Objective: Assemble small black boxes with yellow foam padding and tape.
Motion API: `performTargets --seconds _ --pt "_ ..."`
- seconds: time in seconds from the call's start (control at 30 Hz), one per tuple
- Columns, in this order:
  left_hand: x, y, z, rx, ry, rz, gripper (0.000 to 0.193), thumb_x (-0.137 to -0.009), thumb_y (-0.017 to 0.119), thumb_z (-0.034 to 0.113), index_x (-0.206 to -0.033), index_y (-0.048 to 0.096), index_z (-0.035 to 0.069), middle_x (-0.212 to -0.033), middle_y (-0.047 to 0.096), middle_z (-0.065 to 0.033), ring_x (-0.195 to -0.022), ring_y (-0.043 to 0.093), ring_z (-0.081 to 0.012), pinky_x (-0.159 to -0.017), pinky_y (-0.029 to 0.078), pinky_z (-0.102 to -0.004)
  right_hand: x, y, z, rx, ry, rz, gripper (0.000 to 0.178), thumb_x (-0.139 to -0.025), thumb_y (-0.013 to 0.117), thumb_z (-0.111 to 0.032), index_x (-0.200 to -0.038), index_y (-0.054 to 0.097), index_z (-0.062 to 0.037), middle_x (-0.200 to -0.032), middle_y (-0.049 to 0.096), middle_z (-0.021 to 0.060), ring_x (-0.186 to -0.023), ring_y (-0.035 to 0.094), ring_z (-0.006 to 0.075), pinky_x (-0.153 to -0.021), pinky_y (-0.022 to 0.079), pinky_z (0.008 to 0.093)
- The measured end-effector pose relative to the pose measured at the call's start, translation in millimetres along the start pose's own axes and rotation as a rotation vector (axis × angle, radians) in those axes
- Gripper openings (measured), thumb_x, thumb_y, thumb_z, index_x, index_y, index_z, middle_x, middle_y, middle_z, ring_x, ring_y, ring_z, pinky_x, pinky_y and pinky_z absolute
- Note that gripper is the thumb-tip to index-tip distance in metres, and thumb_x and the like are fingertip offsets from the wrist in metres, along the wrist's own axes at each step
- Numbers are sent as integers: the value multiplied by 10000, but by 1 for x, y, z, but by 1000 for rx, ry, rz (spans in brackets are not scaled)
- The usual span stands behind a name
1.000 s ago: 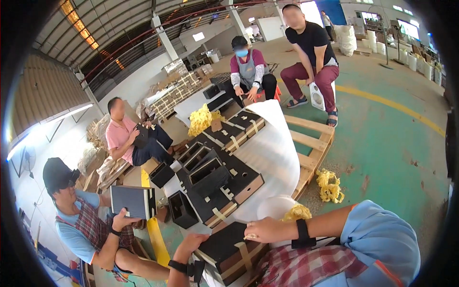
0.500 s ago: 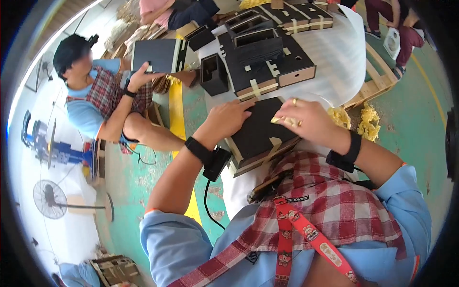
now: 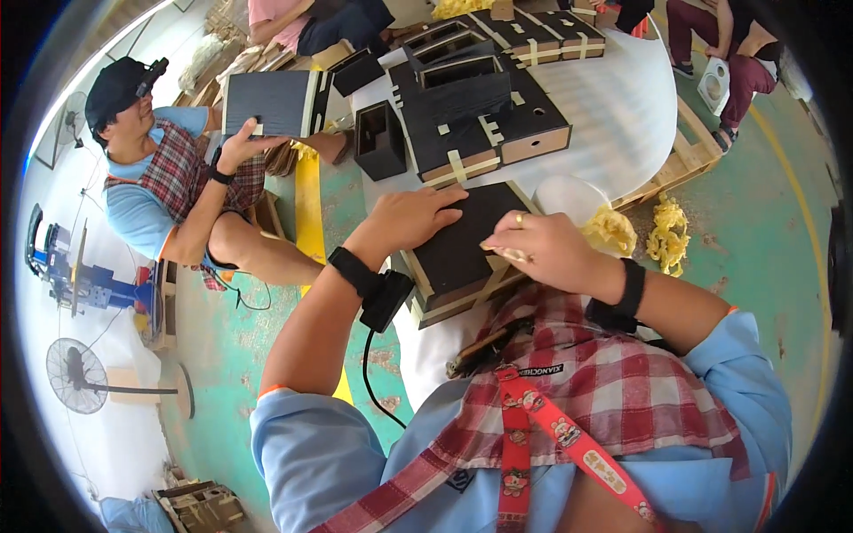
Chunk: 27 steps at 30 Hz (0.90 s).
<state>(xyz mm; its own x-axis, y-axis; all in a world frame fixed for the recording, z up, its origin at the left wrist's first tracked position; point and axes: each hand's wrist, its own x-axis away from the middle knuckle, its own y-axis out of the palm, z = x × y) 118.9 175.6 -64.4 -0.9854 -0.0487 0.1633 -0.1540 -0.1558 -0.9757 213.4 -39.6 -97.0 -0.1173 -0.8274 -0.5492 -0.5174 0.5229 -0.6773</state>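
A black box [image 3: 458, 244] with strips of pale tape along its edges lies in front of me, at the near end of the white-covered table. My left hand [image 3: 410, 220] rests on its top at the left, fingers stretched toward the far edge. Over the right part of the box, my right hand [image 3: 553, 256] is closed in a pinch. A small pale-yellow piece of tape [image 3: 510, 255] shows between its fingers, close to the box top. The fingers hide part of this piece.
Several black boxes [image 3: 484, 151] with tape strips stand beyond, some open-topped. Crumpled yellow tape [image 3: 609, 229] lies to the right, near a wooden pallet [image 3: 680, 173]. At left, a seated co-worker holds a black panel-like piece [image 3: 267, 102]. A fan [image 3: 78, 375] stands farther left.
My right hand has moved nearer to me across the box top with the piece of tape. My left hand stays on the box. The whole view has shifted slightly.
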Motion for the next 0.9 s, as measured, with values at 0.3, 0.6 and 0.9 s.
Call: performTargets --seconds 0.3,0.6,0.9 --pt "0 13 -13 22 56 -64 388 -906 409 383 -1259 450 227 -1058 587 -123 -977 559 -317 -795 456 -425 17 16 -4 86 -86 -194 131 -779 542 -186 -777 537 -55 -813 491 127 -677 573 295 -567 476 390" --pt "2 -1 -2 88 68 -112 419 -923 382 398 -1292 415 203 -1114 557 -138 -1033 531 -316 -831 436 -408 9 22 -10 83 -46 -88 109 -787 534 -133 -791 570 -30 -774 515 121 -667 583 292 -551 464 378" --pt "-5 -1 -11 12 89 -72 406 -921 383 400 -1287 413 228 -1085 569 -122 -983 553 -317 -805 449 -407 12 17 6 -96 8 -106 121 -834 509 -139 -828 602 -61 -868 551 123 -682 588 304 -591 467 396"
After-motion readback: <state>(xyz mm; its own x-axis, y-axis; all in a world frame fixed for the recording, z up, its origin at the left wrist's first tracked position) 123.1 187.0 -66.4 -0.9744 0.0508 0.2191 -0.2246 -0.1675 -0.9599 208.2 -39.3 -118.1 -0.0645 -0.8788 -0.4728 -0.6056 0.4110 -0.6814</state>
